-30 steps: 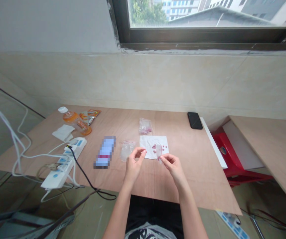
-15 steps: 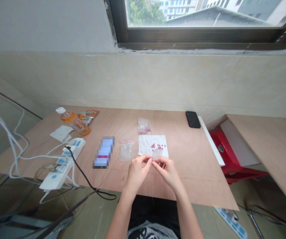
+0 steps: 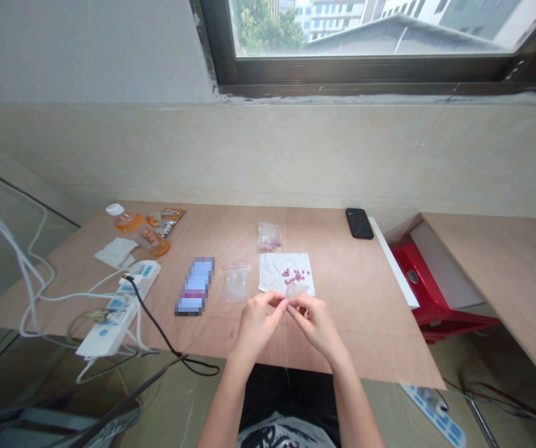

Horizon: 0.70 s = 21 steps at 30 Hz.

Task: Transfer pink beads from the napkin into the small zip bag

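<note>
My left hand (image 3: 261, 316) and my right hand (image 3: 311, 317) meet at the fingertips near the front edge of a white tissue (image 3: 272, 269). Both are pinched on a small clear plastic bag (image 3: 296, 289), whose far end shows just beyond the fingers, over the tissue. Several small reddish-pink beads (image 3: 295, 275) lie loose on the tissue right past the bag. A clear zip bag (image 3: 237, 284) lies flat to the left. Behind the tissue is another zip bag (image 3: 268, 237) with pink beads in it. What the fingertips cover of the held bag is hidden.
A phone with a blurred screen (image 3: 195, 286) lies to the left, beside a white power strip (image 3: 117, 309) with cables. Farther back are an orange drink bottle (image 3: 140, 231) and a snack wrapper (image 3: 171, 219). A black phone (image 3: 359, 223) sits back right, near a red stool (image 3: 420, 280).
The held bag has tipped lower, so more of the beads show behind it. Both hands keep nearly the same place and pinch. The view has shifted slightly.
</note>
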Available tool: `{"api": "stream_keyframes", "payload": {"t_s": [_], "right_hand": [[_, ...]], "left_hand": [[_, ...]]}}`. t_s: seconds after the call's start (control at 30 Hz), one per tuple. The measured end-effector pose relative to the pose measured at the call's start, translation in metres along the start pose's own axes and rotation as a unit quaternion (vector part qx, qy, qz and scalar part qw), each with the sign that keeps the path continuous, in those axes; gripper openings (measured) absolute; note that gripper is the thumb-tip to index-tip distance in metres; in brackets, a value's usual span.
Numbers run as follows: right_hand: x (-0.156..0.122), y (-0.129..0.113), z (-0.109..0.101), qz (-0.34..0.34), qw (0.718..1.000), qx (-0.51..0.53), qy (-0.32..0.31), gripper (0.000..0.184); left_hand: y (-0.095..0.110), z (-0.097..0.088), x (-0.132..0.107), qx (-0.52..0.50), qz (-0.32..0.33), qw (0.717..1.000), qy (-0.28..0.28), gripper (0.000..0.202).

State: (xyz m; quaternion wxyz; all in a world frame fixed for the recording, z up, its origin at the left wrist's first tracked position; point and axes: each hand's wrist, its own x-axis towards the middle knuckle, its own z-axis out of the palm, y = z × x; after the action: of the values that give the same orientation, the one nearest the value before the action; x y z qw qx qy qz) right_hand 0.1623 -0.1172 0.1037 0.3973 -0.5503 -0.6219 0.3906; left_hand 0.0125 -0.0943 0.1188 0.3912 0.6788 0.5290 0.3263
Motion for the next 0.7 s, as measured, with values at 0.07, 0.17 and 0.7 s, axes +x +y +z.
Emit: {"api": "stream_keyframes", "payload": {"t_s": [0.07, 0.17, 0.7], "right_hand": [[-0.001, 0.0, 0.001, -0.004, 1.0, -0.009, 0.0, 0.027], [-0.001, 0.0, 0.004, 0.0, 1.0, -0.008, 0.015, 0.025], [0.001, -0.004, 0.029, 0.011, 0.987, -0.083, 0.136, 0.022]], "left_hand": [[0.0, -0.001, -0.001, 0.005, 0.004, 1.0, -0.004, 0.015], [0.0, -0.001, -0.002, 0.016, 0.01, 1.0, -0.007, 0.017], [0.01, 0.004, -0.01, 0.318, 0.029, 0.947, 0.044, 0.02]]}}
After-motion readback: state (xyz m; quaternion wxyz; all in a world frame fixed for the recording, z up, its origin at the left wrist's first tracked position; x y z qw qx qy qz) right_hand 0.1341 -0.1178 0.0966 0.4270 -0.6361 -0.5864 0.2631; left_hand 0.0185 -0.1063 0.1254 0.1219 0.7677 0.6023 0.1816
